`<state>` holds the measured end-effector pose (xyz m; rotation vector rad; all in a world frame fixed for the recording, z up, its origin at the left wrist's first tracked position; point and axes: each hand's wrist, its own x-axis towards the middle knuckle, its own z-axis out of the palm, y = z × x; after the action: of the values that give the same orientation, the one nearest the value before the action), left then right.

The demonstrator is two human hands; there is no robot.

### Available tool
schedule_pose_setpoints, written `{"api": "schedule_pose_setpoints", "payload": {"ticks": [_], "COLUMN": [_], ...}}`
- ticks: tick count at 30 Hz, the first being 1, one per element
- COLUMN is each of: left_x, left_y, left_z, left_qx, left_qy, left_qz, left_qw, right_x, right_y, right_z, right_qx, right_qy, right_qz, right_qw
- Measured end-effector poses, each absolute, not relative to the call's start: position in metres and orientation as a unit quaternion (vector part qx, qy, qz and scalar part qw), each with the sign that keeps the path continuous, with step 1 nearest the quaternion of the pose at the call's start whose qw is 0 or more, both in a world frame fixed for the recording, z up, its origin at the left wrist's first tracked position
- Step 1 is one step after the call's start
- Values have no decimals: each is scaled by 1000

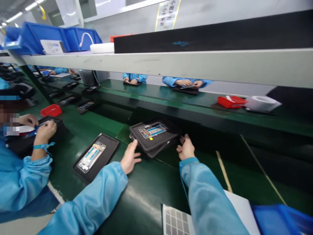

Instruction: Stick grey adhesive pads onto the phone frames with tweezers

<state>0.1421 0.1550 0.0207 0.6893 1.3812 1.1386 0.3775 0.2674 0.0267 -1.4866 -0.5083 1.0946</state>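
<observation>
A stack of black trays [158,145] lies askew on the green work surface in front of me, the lower one turned relative to the upper. In the top tray sits a phone frame [153,129] with blue strips and a yellow tab. My left hand [130,158] is at the stack's front left corner, fingers apart. My right hand [186,149] is by its right side, fingers loosely bent and apart; I cannot tell whether they touch the edge. Left of my left hand is another black tray [111,148] holding a similar phone frame [92,156].
A co-worker's hands [46,130] work at the left, near a red bin [51,110]. Two more people's hands work across the bench. A shelf [171,63] crosses above. A gridded sheet [176,220] and a blue bin [276,218] lie at the near right.
</observation>
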Motion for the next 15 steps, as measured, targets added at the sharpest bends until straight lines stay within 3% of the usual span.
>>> {"api": "schedule_pose_setpoints", "payload": {"ticks": [6, 15], "left_x": [143, 71], "left_y": [172, 204], "left_z": [39, 47], "left_qx": [265, 168], "left_qy": [571, 590], "left_qz": [493, 627], "left_qw": [600, 481], "right_x": [375, 338], "right_y": [249, 135], "right_z": [32, 10], "right_qx": [-663, -663], "right_qy": [-213, -233], "right_qz": [461, 520], "right_qw": [550, 486]}}
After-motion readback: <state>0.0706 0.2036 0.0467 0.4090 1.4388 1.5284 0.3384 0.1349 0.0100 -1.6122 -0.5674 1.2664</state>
